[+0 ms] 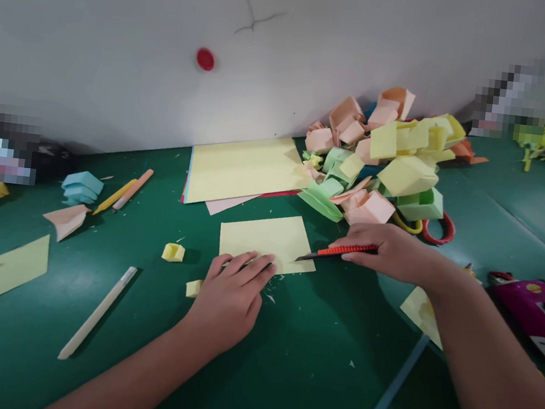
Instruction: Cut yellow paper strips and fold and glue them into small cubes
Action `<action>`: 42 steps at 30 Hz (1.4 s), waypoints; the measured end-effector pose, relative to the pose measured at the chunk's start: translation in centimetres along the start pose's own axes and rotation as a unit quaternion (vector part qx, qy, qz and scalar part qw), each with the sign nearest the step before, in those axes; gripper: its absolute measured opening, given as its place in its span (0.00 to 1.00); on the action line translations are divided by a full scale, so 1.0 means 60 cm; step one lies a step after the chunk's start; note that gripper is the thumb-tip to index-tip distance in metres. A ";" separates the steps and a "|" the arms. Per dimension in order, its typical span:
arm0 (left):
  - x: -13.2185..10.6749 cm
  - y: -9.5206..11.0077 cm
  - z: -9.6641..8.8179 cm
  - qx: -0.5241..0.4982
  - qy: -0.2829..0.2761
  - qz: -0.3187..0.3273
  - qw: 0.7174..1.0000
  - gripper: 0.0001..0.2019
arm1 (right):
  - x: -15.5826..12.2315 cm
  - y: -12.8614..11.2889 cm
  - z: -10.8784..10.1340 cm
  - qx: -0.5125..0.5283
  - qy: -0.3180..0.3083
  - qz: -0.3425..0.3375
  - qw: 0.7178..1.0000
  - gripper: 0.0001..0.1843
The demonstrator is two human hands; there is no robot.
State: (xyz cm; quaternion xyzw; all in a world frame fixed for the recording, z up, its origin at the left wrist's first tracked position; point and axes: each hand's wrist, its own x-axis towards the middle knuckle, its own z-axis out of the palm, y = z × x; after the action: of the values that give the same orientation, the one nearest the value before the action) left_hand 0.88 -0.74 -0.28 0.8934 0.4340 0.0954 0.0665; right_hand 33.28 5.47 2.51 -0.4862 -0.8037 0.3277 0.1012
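Note:
A yellow paper square (pixel 268 238) lies on the green mat (pixel 313 367). My left hand (pixel 233 292) presses flat on its near left edge, fingers stretched out. My right hand (pixel 390 251) is closed around an orange utility knife (pixel 340 252). The knife's blade tip rests at the square's right edge. Small yellow paper scraps (pixel 173 252) lie left of my left hand.
A heap of folded paper boxes (pixel 386 158) in pink, yellow and green sits at the back by the white wall. A stack of yellow sheets (pixel 244 168) lies behind the square. Scissors (pixel 434 229), pencils (pixel 124 191), a white stick (pixel 97 312) and a magenta tool (pixel 530 313) lie around.

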 end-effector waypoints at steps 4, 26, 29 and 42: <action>-0.001 0.000 0.001 0.000 0.004 0.001 1.000 0.23 | -0.001 0.002 -0.003 -0.007 -0.004 0.005 1.000 0.20; -0.002 -0.001 0.002 -0.001 0.016 0.005 1.000 0.22 | -0.010 0.017 -0.008 0.001 -0.005 0.030 1.000 0.20; -0.002 -0.001 0.001 0.001 0.015 0.006 1.000 0.22 | -0.012 0.019 -0.010 0.000 -0.008 0.030 1.000 0.21; -0.001 -0.001 0.002 0.007 0.011 0.003 1.000 0.23 | -0.020 0.023 -0.020 0.002 -0.014 0.068 0.998 0.23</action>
State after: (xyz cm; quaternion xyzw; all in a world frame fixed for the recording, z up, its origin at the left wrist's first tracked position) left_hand 0.84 -0.77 -0.41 0.8939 0.4330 0.1022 0.0553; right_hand 35.46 5.40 2.74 -0.5348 -0.7695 0.3423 0.0684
